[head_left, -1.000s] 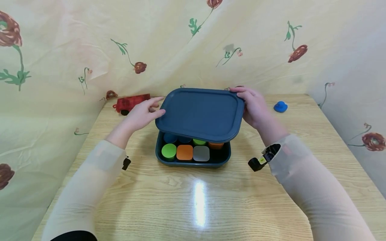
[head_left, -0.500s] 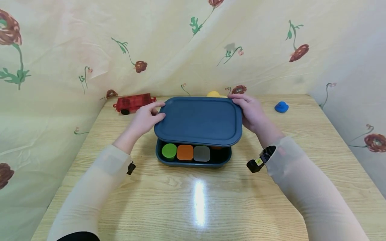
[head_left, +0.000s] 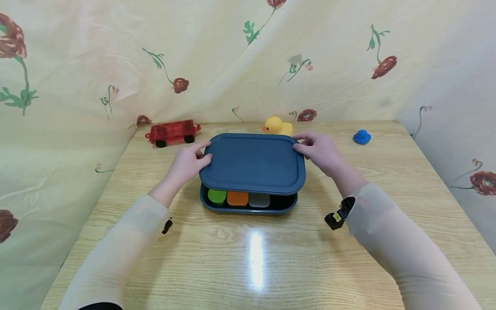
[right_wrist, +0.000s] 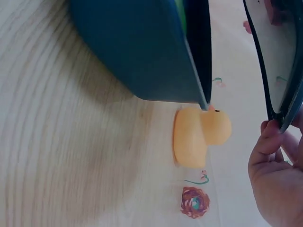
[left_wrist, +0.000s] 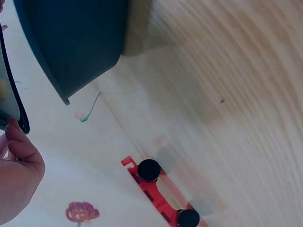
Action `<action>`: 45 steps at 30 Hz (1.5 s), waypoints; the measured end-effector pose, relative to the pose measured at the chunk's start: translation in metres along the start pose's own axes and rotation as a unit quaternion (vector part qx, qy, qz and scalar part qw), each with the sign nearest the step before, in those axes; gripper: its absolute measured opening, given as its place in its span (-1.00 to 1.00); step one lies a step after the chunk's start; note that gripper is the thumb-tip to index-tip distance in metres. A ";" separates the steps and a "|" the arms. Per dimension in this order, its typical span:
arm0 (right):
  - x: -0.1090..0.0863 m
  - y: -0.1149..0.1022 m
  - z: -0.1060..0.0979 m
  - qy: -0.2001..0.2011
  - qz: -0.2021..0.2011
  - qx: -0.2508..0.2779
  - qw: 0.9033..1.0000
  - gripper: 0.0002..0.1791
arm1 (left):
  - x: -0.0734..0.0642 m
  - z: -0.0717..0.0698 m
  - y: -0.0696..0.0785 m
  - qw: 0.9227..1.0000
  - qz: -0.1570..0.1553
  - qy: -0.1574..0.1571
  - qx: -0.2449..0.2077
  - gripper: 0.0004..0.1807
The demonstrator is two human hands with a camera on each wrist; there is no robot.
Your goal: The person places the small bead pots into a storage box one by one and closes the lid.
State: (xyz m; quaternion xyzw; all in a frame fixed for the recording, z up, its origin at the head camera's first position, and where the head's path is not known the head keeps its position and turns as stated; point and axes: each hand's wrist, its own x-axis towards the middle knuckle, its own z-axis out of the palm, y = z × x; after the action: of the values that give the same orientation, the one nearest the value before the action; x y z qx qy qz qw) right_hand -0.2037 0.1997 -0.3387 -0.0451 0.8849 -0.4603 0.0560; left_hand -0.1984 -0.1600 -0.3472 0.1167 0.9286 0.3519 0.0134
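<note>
A dark blue lid [head_left: 252,163] hangs over the matching box [head_left: 248,211], held at both ends. My left hand [head_left: 187,164] pinches its left end between thumb and fingers, while my right hand [head_left: 319,153] grips the far right corner. Both wrist views show a gap between lid and box wall. Along the box's near side, a green round piece [head_left: 217,196], an orange square piece [head_left: 237,198] and a grey square piece [head_left: 258,200] show beneath the lid's edge. The lid hides the rear of the box.
Behind the lid sits a yellow rubber duck [head_left: 280,126]. A red toy wagon [head_left: 173,132] stands at the back left of the wooden table [head_left: 217,267], and a small blue duck [head_left: 362,137] at the back right. Flowered cloth [head_left: 217,56] hangs behind.
Both hands have brought the lid down and nearer, covering more of the box's contents. The yellow duck has come into view behind it.
</note>
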 end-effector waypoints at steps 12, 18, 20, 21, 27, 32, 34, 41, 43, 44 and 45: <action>-0.003 0.002 0.013 -0.030 -0.031 -0.108 0.993 -0.47 | -0.009 0.002 -0.009 1.000 -0.006 -0.025 0.006 -0.48; -0.005 0.006 0.018 -0.027 -0.036 -0.132 0.990 -0.50 | -0.014 0.005 -0.012 0.999 -0.001 -0.038 0.028 -0.46; -0.005 0.007 0.020 -0.026 -0.041 -0.142 0.989 -0.51 | -0.016 0.006 -0.013 0.998 -0.002 -0.046 0.034 -0.46; -0.004 0.008 0.020 -0.026 -0.044 -0.147 0.988 -0.52 | -0.017 0.006 -0.013 0.998 -0.004 -0.050 0.038 -0.46; -0.004 0.011 0.025 -0.029 -0.049 -0.158 0.986 -0.54 | -0.020 0.009 -0.012 0.996 -0.002 -0.064 0.069 -0.45; -0.005 0.015 0.029 -0.036 -0.042 -0.156 0.986 -0.54 | -0.021 0.010 -0.014 0.994 0.003 -0.068 0.081 -0.46; -0.005 0.017 0.030 -0.038 -0.043 -0.156 0.986 -0.54 | -0.022 0.010 -0.014 0.994 0.002 -0.071 0.085 -0.46; -0.005 0.019 0.034 -0.045 -0.045 -0.155 0.986 -0.54 | -0.026 0.010 -0.015 0.993 0.000 -0.078 0.089 -0.47; -0.005 0.019 0.034 -0.046 -0.045 -0.158 0.985 -0.54 | -0.025 0.011 -0.017 0.993 -0.001 -0.084 0.088 -0.47; -0.004 0.019 0.034 -0.045 -0.046 -0.158 0.985 -0.54 | -0.025 0.011 -0.017 0.992 -0.003 -0.087 0.088 -0.47; -0.004 0.019 0.035 -0.045 -0.047 -0.160 0.985 -0.54 | -0.025 0.012 -0.018 0.992 -0.003 -0.090 0.089 -0.47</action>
State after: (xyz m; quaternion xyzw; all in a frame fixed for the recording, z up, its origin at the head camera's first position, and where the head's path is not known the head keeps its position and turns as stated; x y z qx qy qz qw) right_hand -0.1957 0.1829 -0.3734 -0.1152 0.9405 -0.3127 0.0662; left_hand -0.1770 -0.1711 -0.3695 0.1457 0.9516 0.2562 0.0876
